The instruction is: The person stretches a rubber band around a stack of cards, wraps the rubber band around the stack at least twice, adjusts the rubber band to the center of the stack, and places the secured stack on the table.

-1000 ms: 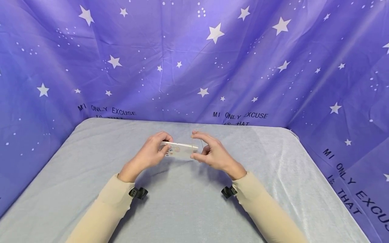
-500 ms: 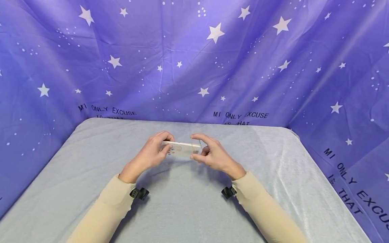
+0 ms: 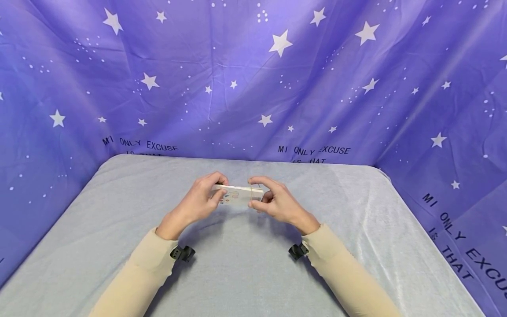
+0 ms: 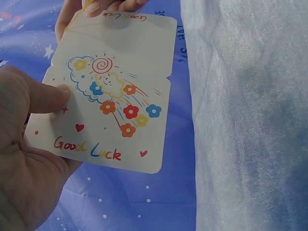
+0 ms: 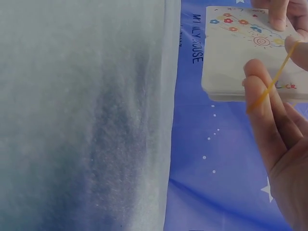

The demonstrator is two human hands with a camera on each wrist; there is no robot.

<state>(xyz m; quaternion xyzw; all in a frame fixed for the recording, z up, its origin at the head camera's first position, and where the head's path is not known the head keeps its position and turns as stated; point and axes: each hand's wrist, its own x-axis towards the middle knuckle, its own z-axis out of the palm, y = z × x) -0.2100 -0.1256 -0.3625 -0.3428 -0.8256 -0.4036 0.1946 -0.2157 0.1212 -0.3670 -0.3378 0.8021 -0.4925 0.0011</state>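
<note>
A stack of white cards (image 3: 241, 197) is held upright between the hands above the table. Its face, printed with a sun, cloud, flowers and "Good Luck", shows in the left wrist view. My left hand (image 3: 198, 198) pinches the left end, thumb (image 4: 45, 96) across the printed face. At the other end, my right hand (image 3: 279, 202) holds a thin yellow rubber band (image 5: 273, 86) stretched between thumb and fingers. The band crosses the card face near that end in the head view. The right fingertips lie close to the stack's edge, thumb in front. Part of the band is hidden behind the cards.
A grey-blue plush cloth (image 3: 253, 273) covers the table. Purple curtains (image 3: 237, 101) with white stars and black lettering hang behind and at both sides. A small black camera (image 3: 182, 253) sits at the left sleeve cuff, another black camera (image 3: 298, 251) at the right.
The left hand has shifted slightly right, bringing the card stack's end further in between the right hand's fingers and through the stretched band. The right index finger has come down a little.
</note>
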